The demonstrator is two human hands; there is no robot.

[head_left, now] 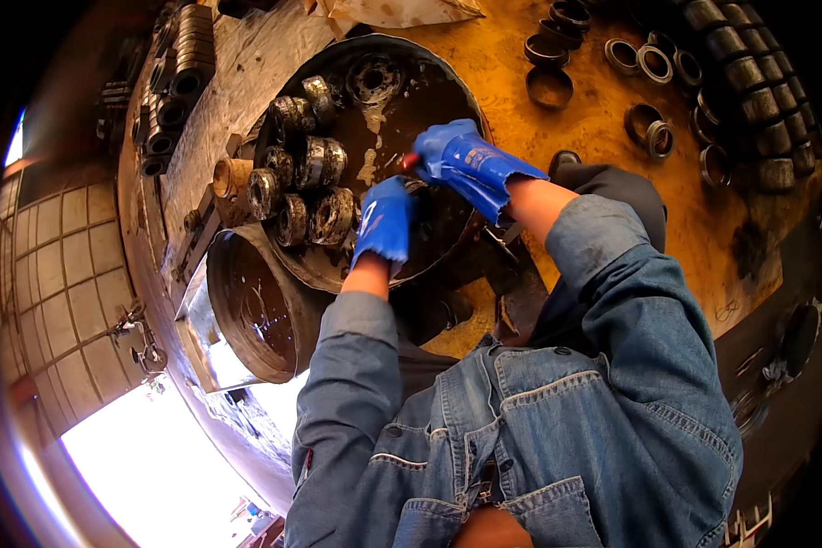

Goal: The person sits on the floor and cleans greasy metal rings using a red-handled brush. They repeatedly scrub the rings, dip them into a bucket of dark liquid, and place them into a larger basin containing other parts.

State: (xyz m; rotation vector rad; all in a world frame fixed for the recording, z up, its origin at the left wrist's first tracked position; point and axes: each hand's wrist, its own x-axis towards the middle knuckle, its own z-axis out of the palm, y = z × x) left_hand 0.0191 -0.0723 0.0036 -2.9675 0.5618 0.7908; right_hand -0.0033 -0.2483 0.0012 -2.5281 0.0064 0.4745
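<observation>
Both my hands wear blue rubber gloves and work over a wide round metal basin point(457, 78) holding dark, dirty liquid. My right hand point(449, 153) is closed in a fist around a tool with a red end point(410, 162); the rest of the tool is hidden. Just to its lower left, my left hand point(385, 219) is curled downward and slightly blurred, its fingertips out of sight. A dark metal part point(416, 186) shows between the two hands. Left of my left hand, several greasy, thick ring-shaped metal parts point(325, 163) are heaped in the basin. Another round part point(374, 79) lies at its far side.
A second, tilted metal drum point(251, 301) stands at the near left of the basin. Loose metal rings point(654, 64) lie on the stained orange-brown floor to the right. Stacked cylindrical parts point(774, 137) stand far right, and more rows point(190, 68) far left.
</observation>
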